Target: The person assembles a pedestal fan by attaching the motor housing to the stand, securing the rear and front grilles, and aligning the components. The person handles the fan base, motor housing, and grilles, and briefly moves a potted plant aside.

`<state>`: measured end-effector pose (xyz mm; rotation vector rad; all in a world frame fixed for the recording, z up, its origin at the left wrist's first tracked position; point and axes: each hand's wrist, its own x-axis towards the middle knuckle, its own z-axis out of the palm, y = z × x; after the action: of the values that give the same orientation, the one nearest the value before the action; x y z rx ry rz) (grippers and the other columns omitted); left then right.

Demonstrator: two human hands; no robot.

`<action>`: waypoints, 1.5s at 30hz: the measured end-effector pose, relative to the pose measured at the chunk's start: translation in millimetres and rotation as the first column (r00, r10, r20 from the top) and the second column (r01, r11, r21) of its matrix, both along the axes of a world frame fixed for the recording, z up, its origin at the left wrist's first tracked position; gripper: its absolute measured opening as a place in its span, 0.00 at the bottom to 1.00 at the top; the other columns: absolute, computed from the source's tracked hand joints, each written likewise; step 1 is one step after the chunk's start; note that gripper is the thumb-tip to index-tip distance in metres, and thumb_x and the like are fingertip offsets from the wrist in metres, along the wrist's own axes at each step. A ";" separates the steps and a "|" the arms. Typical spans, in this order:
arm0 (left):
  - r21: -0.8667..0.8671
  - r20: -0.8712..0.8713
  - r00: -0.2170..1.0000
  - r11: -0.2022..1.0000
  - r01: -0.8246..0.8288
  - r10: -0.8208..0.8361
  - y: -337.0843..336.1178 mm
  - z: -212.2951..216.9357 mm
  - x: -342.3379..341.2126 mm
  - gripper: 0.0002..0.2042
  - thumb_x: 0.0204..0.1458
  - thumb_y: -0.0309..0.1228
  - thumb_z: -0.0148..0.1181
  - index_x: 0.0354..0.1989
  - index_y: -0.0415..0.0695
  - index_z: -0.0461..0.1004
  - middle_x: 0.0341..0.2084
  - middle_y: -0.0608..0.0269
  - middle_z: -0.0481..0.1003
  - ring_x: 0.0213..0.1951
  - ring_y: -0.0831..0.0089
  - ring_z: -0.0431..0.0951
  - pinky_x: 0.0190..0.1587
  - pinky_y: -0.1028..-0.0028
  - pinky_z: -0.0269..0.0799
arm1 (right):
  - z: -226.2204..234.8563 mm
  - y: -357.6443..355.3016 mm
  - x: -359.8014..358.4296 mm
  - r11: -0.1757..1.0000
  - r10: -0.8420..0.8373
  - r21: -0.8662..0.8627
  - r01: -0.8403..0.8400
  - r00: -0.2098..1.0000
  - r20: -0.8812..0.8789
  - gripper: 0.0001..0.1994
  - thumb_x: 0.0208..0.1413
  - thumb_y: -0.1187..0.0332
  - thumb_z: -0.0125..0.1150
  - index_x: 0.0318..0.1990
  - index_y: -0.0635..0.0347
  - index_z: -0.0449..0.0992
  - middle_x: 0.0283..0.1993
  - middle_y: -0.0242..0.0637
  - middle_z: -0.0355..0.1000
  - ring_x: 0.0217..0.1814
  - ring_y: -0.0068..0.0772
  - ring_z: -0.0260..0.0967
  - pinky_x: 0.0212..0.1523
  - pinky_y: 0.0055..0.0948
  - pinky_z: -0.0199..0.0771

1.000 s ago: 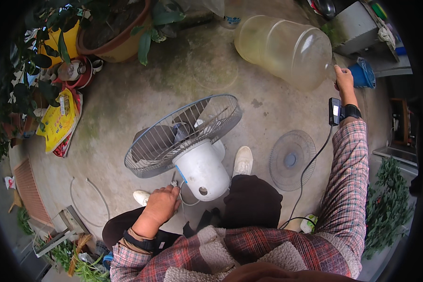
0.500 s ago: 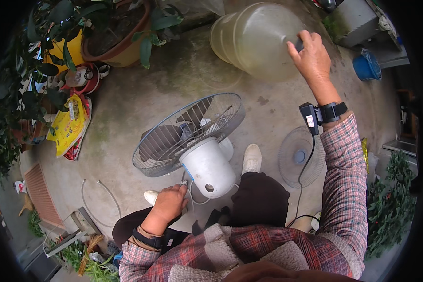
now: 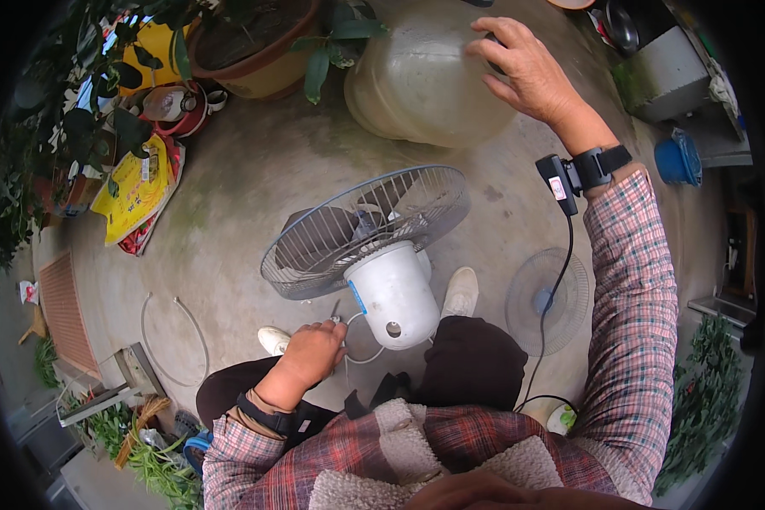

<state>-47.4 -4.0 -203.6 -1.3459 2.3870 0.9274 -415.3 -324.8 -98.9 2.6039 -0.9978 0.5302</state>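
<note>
A fan (image 3: 399, 293) lies on the concrete between my feet, its white body towards me, dark blades behind a blue-rimmed wire guard. My left hand (image 3: 312, 353) is closed beside its base, with a small grey metal piece at the fingertips, its kind unclear. A pale cord loops from there to the fan. Ahead, a large translucent plastic jug (image 3: 429, 89) leans away, its top cut off by the frame. My right hand (image 3: 531, 72) is raised at the jug's right side, fingers curled around a small dark piece (image 3: 490, 58) that I cannot make out.
A round wire fan guard (image 3: 569, 293) lies at the right, crossed by the black cable from my wrist. A grey hose (image 3: 197, 327) curves on the left floor. Potted plants, a yellow bag (image 3: 136, 195) and a blue bucket (image 3: 677, 160) stand around.
The jug has tipped and moved up and left in view, its mouth no longer showing. My right hand has moved away and up-left. My left hand stays by the fan base.
</note>
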 end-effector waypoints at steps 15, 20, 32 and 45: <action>0.000 -0.026 1.000 1.000 -0.012 0.012 2.1 8.8 1.1 0.15 0.46 0.35 0.63 0.38 0.41 0.69 0.31 0.53 0.74 0.34 0.54 0.76 0.38 0.61 0.72 | 15.0 -43.2 38.7 0.991 -0.071 0.118 0.065 0.996 0.050 0.06 0.48 0.73 0.53 0.35 0.60 0.71 0.36 0.48 0.67 0.38 0.53 0.63 0.37 0.46 0.65; 0.019 0.026 1.000 1.000 -0.014 0.014 2.5 8.3 0.1 0.13 0.47 0.34 0.62 0.37 0.42 0.69 0.32 0.54 0.74 0.37 0.56 0.76 0.39 0.62 0.72 | -2.1 -86.8 32.9 0.945 -0.295 0.144 0.293 0.955 -0.008 0.08 0.50 0.72 0.53 0.38 0.60 0.72 0.39 0.50 0.68 0.42 0.55 0.66 0.41 0.51 0.68; 0.029 0.007 1.000 0.999 -0.016 0.016 -3.6 1.0 -3.3 0.16 0.46 0.34 0.63 0.40 0.40 0.69 0.33 0.54 0.74 0.37 0.57 0.76 0.39 0.62 0.71 | -31.2 -175.2 0.8 0.944 -0.329 0.050 0.326 0.942 0.060 0.17 0.48 0.73 0.53 0.48 0.57 0.72 0.47 0.54 0.67 0.49 0.58 0.68 0.48 0.50 0.70; 0.026 0.014 1.000 1.000 0.014 -0.014 -9.1 9.3 -11.4 0.18 0.46 0.35 0.63 0.44 0.41 0.70 0.33 0.51 0.75 0.34 0.52 0.77 0.38 0.60 0.72 | -8.1 -111.2 26.8 0.777 -0.625 0.349 0.524 0.711 0.323 0.23 0.50 0.71 0.58 0.56 0.51 0.67 0.61 0.42 0.61 0.59 0.48 0.63 0.56 0.42 0.68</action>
<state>-58.8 -13.1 -194.4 -1.3204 2.3624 0.9387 -388.5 -436.0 -107.0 2.1807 -2.0435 0.8635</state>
